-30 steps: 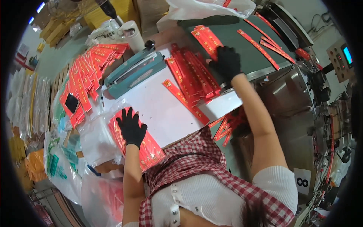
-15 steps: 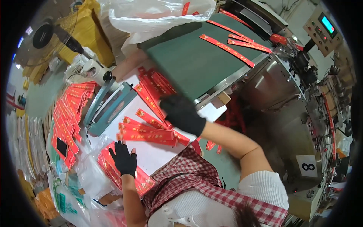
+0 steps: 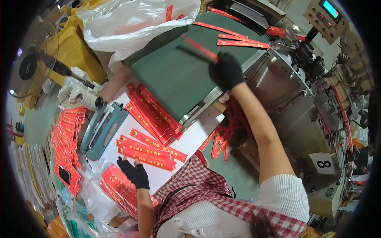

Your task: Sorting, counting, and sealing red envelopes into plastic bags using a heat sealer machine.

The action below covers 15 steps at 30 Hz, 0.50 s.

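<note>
Over the green conveyor belt [image 3: 162, 67], my right hand [image 3: 228, 71] in a black fingerless glove is closed on one end of a long, narrow red packet [image 3: 194, 44]. The packet is smeared by motion, and a dark shadow lies beneath it. My left hand [image 3: 135, 174], gloved the same way, has its fingers stretched out and thumb apart. It hovers by a fanned group of red packets [image 3: 149, 154] on the white tabletop [image 3: 115, 134]. Close beside that hand lies a plastic-wrapped bundle of red packets [image 3: 121, 186]. A larger pile of packets [image 3: 152, 115] rests against the belt's near end.
A teal bag sealer [image 3: 104, 133] stands at the table's left, next to a spread heap of packets [image 3: 65, 142] with a dark phone [image 3: 64, 175]. Several strips [image 3: 242, 42] lie on the belt's far end. Metal machinery [image 3: 278, 83] flanks the right; a fan [image 3: 31, 67] stands left.
My right hand has gone from the pile up and right over the belt and taken hold of the strip lying there. My left hand's fingers have shifted toward the fanned packets. The view has shifted.
</note>
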{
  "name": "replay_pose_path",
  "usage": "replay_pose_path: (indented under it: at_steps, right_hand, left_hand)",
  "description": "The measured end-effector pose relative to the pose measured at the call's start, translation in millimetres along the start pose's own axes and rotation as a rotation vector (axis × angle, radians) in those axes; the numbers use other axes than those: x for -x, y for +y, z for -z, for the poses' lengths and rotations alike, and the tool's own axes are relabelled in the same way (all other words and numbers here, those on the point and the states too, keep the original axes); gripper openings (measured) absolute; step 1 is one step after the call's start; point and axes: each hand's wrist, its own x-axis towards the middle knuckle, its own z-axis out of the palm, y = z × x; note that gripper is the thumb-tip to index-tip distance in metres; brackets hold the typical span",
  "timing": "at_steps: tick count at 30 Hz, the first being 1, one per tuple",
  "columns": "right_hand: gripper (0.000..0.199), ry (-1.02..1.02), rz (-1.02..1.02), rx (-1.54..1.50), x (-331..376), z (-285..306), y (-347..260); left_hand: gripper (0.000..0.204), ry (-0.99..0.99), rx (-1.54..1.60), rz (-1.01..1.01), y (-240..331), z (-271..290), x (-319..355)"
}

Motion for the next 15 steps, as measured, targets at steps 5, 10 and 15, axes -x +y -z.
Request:
replay_pose_path:
  at_steps: [5, 10, 15]
  right_hand:
    - [0.021, -0.341, 0.194, -0.748, 142, 43, -164]
    - [0.041, -0.838, -0.213, -1.290, 183, 57, -220]
    - [0.031, -0.977, -0.203, -1.488, 175, 49, -239]
  left_hand:
    - [0.057, -0.361, 0.784, -0.070, 96, 63, -15]
    - [0.042, -0.450, 1.279, 0.261, 145, 79, -61]
    - [0.048, -0.505, 1.567, 0.440, 134, 80, -55]
